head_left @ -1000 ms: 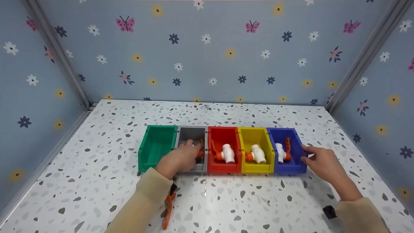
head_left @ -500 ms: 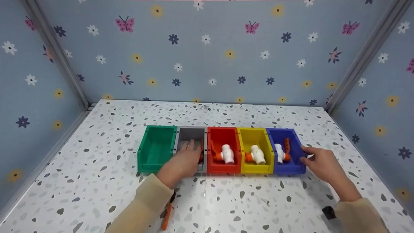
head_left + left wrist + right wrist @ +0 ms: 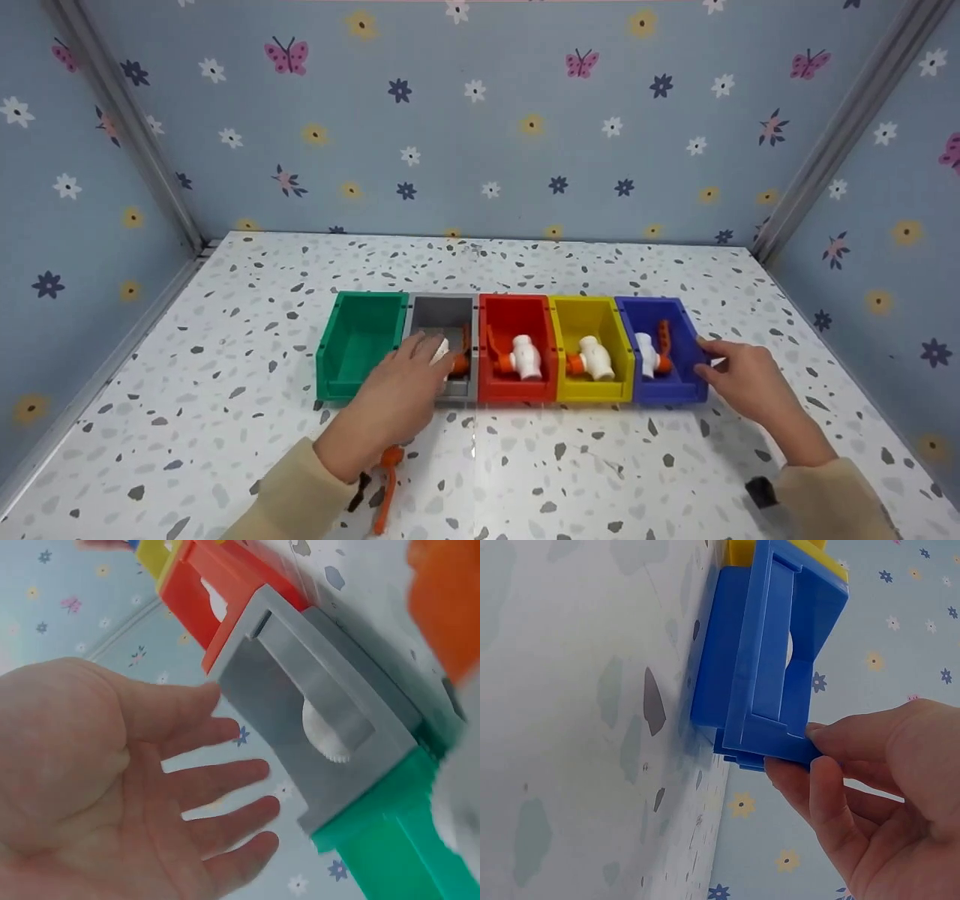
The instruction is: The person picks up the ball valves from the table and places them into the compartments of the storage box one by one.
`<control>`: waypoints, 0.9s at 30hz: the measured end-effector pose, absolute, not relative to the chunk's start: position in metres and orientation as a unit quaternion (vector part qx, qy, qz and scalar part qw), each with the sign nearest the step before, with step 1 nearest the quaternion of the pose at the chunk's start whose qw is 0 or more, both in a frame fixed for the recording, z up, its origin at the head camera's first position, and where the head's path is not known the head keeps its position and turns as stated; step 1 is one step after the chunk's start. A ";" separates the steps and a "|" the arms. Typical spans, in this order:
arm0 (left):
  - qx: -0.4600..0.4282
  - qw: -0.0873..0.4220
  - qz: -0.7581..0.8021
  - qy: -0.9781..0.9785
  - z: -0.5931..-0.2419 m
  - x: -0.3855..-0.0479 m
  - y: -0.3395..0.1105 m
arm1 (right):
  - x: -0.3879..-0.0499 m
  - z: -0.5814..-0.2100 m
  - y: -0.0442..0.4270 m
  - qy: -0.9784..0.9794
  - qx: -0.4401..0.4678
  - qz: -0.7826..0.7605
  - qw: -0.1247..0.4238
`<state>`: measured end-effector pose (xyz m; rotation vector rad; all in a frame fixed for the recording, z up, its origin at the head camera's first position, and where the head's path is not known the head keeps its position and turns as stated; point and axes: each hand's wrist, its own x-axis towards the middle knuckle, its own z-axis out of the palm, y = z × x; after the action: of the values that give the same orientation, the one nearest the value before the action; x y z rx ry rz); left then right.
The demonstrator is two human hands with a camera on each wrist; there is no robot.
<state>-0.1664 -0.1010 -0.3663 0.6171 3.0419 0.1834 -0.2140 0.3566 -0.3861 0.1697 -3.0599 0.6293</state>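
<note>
My left hand (image 3: 397,386) is above the front of the grey bin (image 3: 442,311). In the left wrist view its fingers are spread and nearly straight, with nothing held. A white ball valve (image 3: 441,349) with an orange handle lies in that bin, partly hidden by the hand. My right hand (image 3: 750,379) pinches the right side wall of the blue bin (image 3: 739,667) between thumb and fingers. Inside the blue bin lies another white valve (image 3: 646,355) with an orange handle. An orange handle (image 3: 387,495) shows on the table by my left wrist; its other end is hidden.
The red bin (image 3: 517,307) and yellow bin (image 3: 585,307) each hold a white valve with orange parts. At the row's left end stands the green bin (image 3: 367,322), with no item visible inside. Patterned wall panels (image 3: 480,150) enclose the speckled table (image 3: 562,465).
My left hand has drawn back out of the grey bin toward the person, uncovering part of the valve in it. The right hand keeps its grip on the blue bin.
</note>
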 end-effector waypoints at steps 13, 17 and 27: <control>0.221 -0.042 0.153 0.962 -0.365 -0.141 -0.156 | -0.213 -0.386 0.359 -0.977 0.052 0.207 0.002; 0.208 -0.021 0.163 0.964 -0.368 -0.132 -0.167 | -0.213 -0.386 0.359 -0.976 0.062 0.206 0.014; 0.236 0.098 0.216 0.942 -0.371 -0.129 -0.188 | -0.212 -0.387 0.360 -0.976 0.069 0.204 0.019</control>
<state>-0.1287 -0.1876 -0.3710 0.6996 2.7882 0.6383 -0.2121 0.3596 -0.3871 0.2131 -3.0308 0.6327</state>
